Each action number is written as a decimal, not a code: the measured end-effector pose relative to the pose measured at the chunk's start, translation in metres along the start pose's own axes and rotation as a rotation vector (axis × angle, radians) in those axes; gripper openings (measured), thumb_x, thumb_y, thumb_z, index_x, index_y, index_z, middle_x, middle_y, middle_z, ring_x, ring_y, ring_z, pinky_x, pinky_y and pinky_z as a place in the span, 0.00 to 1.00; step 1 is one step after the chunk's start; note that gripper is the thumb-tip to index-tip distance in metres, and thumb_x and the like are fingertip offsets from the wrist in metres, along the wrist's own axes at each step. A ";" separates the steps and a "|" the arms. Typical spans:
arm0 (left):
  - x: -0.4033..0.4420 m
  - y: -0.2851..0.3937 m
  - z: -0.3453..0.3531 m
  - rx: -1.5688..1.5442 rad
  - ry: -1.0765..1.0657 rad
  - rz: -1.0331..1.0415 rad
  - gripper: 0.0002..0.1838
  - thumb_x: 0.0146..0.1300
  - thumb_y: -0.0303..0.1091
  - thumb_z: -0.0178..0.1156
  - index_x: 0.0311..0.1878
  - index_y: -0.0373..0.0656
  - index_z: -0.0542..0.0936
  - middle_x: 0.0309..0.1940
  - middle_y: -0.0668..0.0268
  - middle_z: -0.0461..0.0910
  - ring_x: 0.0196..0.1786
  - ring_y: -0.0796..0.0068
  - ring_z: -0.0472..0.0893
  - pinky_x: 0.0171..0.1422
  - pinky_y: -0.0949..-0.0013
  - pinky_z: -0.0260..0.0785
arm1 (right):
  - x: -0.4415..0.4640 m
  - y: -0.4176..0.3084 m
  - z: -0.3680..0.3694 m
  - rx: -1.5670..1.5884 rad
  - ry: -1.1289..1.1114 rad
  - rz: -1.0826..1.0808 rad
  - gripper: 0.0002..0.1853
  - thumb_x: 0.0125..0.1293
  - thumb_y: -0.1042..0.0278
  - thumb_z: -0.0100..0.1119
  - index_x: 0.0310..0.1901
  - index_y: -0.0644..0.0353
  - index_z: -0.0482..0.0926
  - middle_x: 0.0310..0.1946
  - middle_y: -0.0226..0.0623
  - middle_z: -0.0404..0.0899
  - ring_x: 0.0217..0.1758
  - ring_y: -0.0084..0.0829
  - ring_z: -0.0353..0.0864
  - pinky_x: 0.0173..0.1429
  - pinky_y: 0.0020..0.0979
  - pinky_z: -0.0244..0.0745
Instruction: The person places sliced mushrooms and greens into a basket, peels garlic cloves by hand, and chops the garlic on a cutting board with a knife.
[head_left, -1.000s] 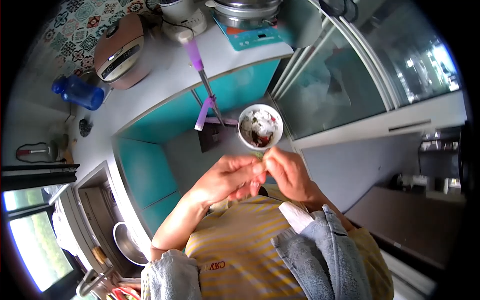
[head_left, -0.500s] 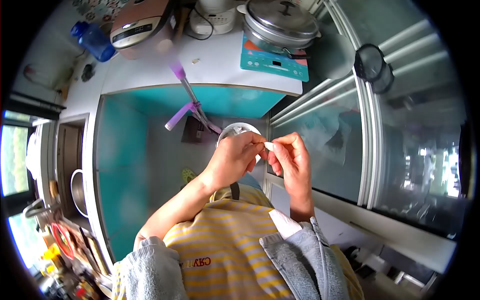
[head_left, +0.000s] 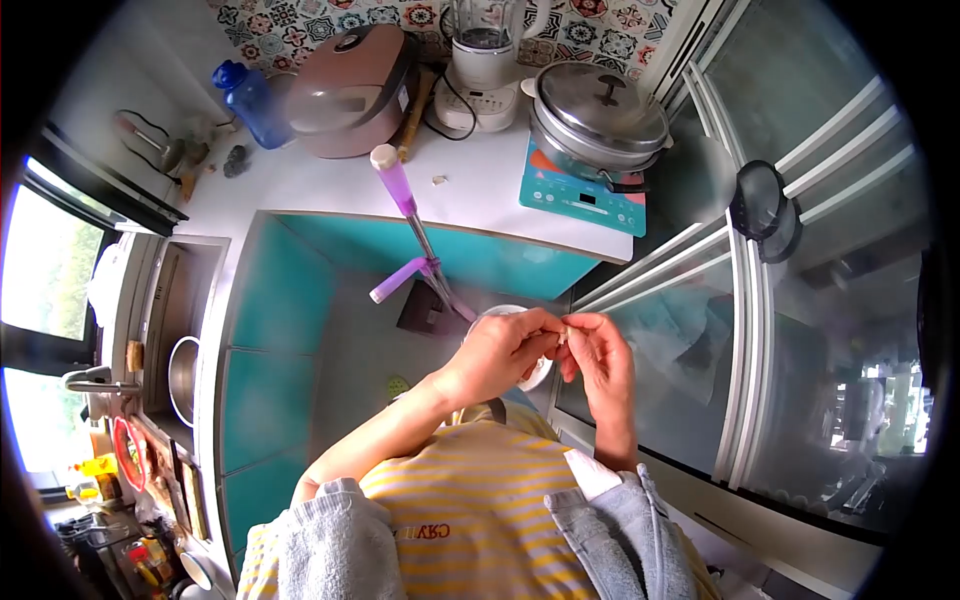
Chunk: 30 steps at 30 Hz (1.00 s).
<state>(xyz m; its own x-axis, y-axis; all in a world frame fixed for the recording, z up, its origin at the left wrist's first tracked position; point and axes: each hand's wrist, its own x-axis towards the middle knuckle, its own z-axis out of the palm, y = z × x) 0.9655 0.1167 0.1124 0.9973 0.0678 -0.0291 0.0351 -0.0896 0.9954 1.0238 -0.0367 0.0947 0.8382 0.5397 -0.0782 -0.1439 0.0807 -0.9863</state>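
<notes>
My left hand (head_left: 490,358) and my right hand (head_left: 603,365) meet in front of my body, fingertips pinched together. Between them is a small white piece (head_left: 563,338) that looks like a garlic clove, mostly covered by the fingers. Both hands are closed on it. Below and behind the hands stands a white bucket (head_left: 498,310); pale bits lie inside, and my hands hide much of it.
A crutch-like metal stand with purple grips (head_left: 398,190) leans on the counter (head_left: 470,205). A rice cooker (head_left: 350,95), blender (head_left: 483,65) and lidded pot (head_left: 598,105) on a turquoise cooktop (head_left: 570,200) stand there. Sliding glass doors (head_left: 680,330) are at right, a sink (head_left: 185,350) at left.
The view has tilted up, bringing the tiled wall and blender jar into sight. Both hands stay pinched together; the white piece shows less between the fingertips than before.
</notes>
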 end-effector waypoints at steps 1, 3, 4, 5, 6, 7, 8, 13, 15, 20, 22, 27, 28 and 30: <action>0.001 -0.004 0.001 -0.061 -0.009 -0.003 0.06 0.64 0.28 0.52 0.40 0.37 0.75 0.23 0.69 0.76 0.20 0.85 0.69 0.24 0.76 0.64 | 0.000 -0.002 -0.002 0.041 -0.005 0.025 0.09 0.67 0.66 0.52 0.43 0.62 0.73 0.24 0.29 0.75 0.22 0.15 0.69 0.26 0.17 0.65; 0.004 0.000 0.001 -0.223 -0.065 -0.173 0.07 0.65 0.29 0.51 0.41 0.36 0.75 0.23 0.71 0.75 0.20 0.86 0.68 0.23 0.78 0.62 | 0.000 -0.008 -0.009 0.189 -0.013 0.116 0.12 0.68 0.62 0.50 0.42 0.62 0.74 0.24 0.30 0.75 0.21 0.17 0.70 0.24 0.18 0.65; 0.005 -0.001 -0.003 -0.273 -0.133 -0.211 0.08 0.66 0.30 0.51 0.42 0.36 0.75 0.24 0.72 0.75 0.21 0.88 0.67 0.22 0.80 0.60 | 0.000 -0.009 -0.013 0.261 0.001 0.172 0.14 0.69 0.58 0.46 0.41 0.61 0.74 0.21 0.31 0.74 0.19 0.18 0.70 0.23 0.19 0.64; 0.005 0.001 -0.004 -0.336 -0.138 -0.245 0.08 0.66 0.31 0.51 0.42 0.37 0.75 0.25 0.72 0.75 0.21 0.89 0.67 0.22 0.81 0.59 | 0.001 -0.005 -0.019 0.339 -0.023 0.177 0.14 0.70 0.58 0.44 0.41 0.61 0.73 0.21 0.33 0.74 0.18 0.19 0.69 0.21 0.19 0.62; 0.006 0.003 -0.005 -0.393 -0.139 -0.275 0.09 0.66 0.32 0.51 0.43 0.37 0.74 0.27 0.72 0.75 0.21 0.89 0.67 0.22 0.82 0.58 | 0.003 0.000 -0.024 0.419 -0.052 0.173 0.15 0.71 0.58 0.42 0.40 0.61 0.73 0.21 0.36 0.74 0.17 0.20 0.68 0.19 0.18 0.61; 0.007 -0.002 -0.006 -0.429 -0.131 -0.313 0.09 0.65 0.33 0.52 0.43 0.38 0.74 0.28 0.71 0.76 0.22 0.88 0.68 0.21 0.82 0.58 | 0.003 0.001 -0.028 0.438 -0.025 0.168 0.14 0.71 0.58 0.42 0.39 0.61 0.72 0.21 0.36 0.75 0.17 0.20 0.68 0.19 0.18 0.61; 0.008 -0.007 -0.007 -0.529 -0.109 -0.353 0.06 0.66 0.31 0.50 0.41 0.41 0.74 0.27 0.68 0.76 0.21 0.87 0.67 0.20 0.83 0.54 | 0.002 0.003 -0.030 0.457 0.000 0.165 0.14 0.71 0.58 0.42 0.38 0.60 0.72 0.21 0.37 0.75 0.16 0.20 0.68 0.19 0.18 0.60; 0.026 -0.076 -0.002 -0.173 -0.088 -0.430 0.08 0.65 0.32 0.49 0.36 0.39 0.75 0.27 0.67 0.76 0.21 0.83 0.69 0.22 0.77 0.60 | -0.004 0.010 -0.034 0.396 0.119 0.126 0.14 0.71 0.58 0.42 0.34 0.59 0.71 0.23 0.39 0.76 0.16 0.19 0.66 0.20 0.18 0.60; 0.041 -0.149 0.003 0.209 -0.184 -0.121 0.09 0.62 0.35 0.51 0.34 0.39 0.76 0.28 0.64 0.78 0.23 0.79 0.73 0.27 0.74 0.64 | -0.005 0.012 -0.035 0.306 0.161 0.125 0.13 0.70 0.59 0.43 0.33 0.59 0.71 0.25 0.37 0.76 0.17 0.18 0.67 0.21 0.18 0.61; 0.067 -0.206 0.024 0.588 -0.189 -0.343 0.20 0.47 0.39 0.60 0.46 0.43 0.78 0.41 0.56 0.80 0.44 0.59 0.79 0.49 0.63 0.70 | -0.009 0.024 -0.042 0.286 0.189 0.100 0.11 0.68 0.62 0.49 0.37 0.62 0.75 0.26 0.28 0.73 0.23 0.16 0.68 0.27 0.18 0.64; 0.074 -0.228 0.030 0.519 -0.214 -0.485 0.22 0.51 0.44 0.59 0.48 0.43 0.77 0.42 0.56 0.80 0.46 0.59 0.78 0.51 0.62 0.69 | -0.012 0.024 -0.042 0.322 0.182 0.093 0.10 0.67 0.63 0.50 0.38 0.62 0.76 0.27 0.27 0.74 0.25 0.16 0.69 0.27 0.19 0.65; 0.083 -0.231 0.039 0.245 -0.095 -0.609 0.18 0.56 0.44 0.55 0.44 0.43 0.79 0.39 0.54 0.80 0.47 0.57 0.78 0.51 0.61 0.69 | -0.019 0.033 -0.048 0.304 0.200 0.107 0.09 0.67 0.66 0.51 0.42 0.62 0.76 0.32 0.31 0.77 0.27 0.17 0.72 0.29 0.18 0.67; 0.084 -0.233 0.040 0.209 -0.073 -0.613 0.16 0.56 0.42 0.55 0.43 0.43 0.80 0.38 0.54 0.80 0.46 0.56 0.78 0.51 0.61 0.69 | -0.020 0.035 -0.049 0.297 0.203 0.107 0.09 0.67 0.67 0.51 0.43 0.63 0.76 0.33 0.33 0.78 0.28 0.17 0.72 0.30 0.18 0.67; 0.082 -0.233 0.044 0.422 0.015 -0.495 0.13 0.53 0.38 0.56 0.40 0.46 0.81 0.37 0.58 0.81 0.42 0.58 0.79 0.48 0.63 0.70 | -0.022 0.038 -0.050 0.294 0.216 0.142 0.09 0.66 0.69 0.52 0.43 0.63 0.76 0.36 0.34 0.79 0.31 0.19 0.75 0.33 0.18 0.70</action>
<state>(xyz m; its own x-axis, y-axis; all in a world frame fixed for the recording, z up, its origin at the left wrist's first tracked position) 1.0423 0.0996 -0.1256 0.8556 0.2152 -0.4708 0.5160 -0.4262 0.7430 1.0259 -0.0872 0.0522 0.8862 0.3760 -0.2706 -0.3845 0.2714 -0.8823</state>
